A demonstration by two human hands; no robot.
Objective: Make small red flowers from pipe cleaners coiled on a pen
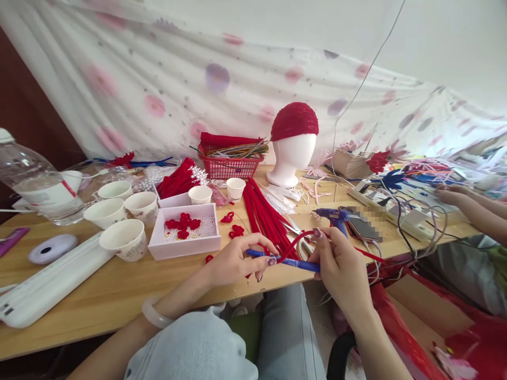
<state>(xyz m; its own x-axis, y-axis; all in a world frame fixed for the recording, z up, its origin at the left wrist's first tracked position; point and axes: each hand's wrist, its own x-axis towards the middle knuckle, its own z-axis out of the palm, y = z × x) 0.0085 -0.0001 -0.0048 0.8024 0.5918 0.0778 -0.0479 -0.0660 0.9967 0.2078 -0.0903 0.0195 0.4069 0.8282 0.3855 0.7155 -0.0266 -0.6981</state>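
Table, wooden, strewn with craft goods: red-capped head form, red basket, pink tray of red flowers, paper cups. At the near edge, left hand pinching one end of a blue pen. Right hand pinching the other end, red stem looped over it between both hands. Far right, another person's hands.

A white foam head wearing a red cap stands near the far edge of the wooden table. Beside it sits a red basket of sticks. Five paper cups cluster toward the left edge, next to a pink tray of red shapes. A plastic bottle lies at the far left corner.
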